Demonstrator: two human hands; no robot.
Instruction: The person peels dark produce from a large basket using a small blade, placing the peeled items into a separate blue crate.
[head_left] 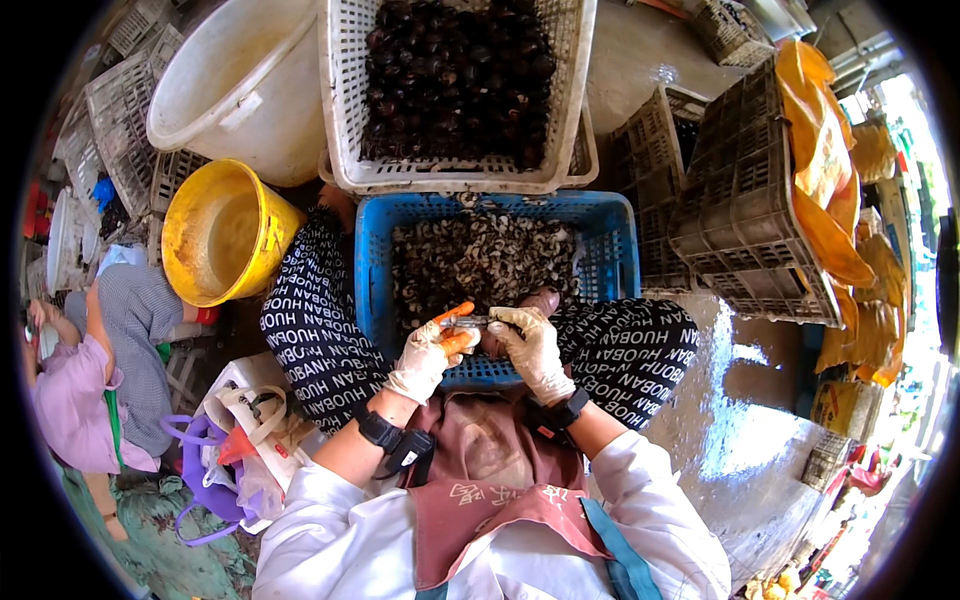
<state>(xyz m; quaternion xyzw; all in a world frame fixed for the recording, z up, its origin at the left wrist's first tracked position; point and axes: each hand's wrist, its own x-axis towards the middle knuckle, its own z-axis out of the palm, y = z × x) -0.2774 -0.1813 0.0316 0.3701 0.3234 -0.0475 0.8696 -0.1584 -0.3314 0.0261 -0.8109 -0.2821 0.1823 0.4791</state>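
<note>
Both my hands wear pale gloves and meet over the near rim of a blue plastic crate [608, 258] full of grey-white shell pieces. My left hand [432, 352] grips a small tool with an orange handle [452, 314], its metal tip pointing right. My right hand [530, 345] is closed around a small dark shellfish [494, 340] held against that tip. Beyond the blue crate stands a white crate [340, 90] heaped with dark whole shellfish.
A yellow bucket [215, 232] sits at my left knee, a white tub [240, 85] behind it. Stacked grey crates [740, 200] with orange cloth [825, 170] stand right. Another seated person [90, 380] is at far left, bags [235, 450] beside my left thigh. The floor at right is wet.
</note>
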